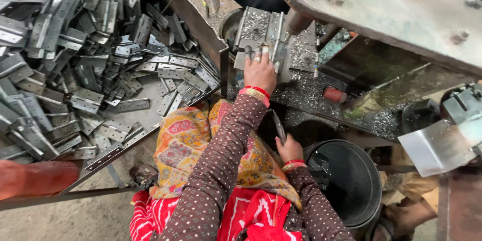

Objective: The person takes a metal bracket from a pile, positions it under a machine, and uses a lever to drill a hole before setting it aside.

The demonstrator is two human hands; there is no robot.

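Our left hand (260, 73) fingers press flat on a metal plate (261, 37) in the press; the right hand (289, 149) grips, seemingly, another strip (278, 126). Next, seat it squarely.

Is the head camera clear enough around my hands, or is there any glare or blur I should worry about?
Head view: the left hand on the metal fixture is sharp and evenly lit; the right hand holding a flat metal piece sits in dimmer shade; the bent sheet at right glares pale; the black bucket interior is too dark to read.
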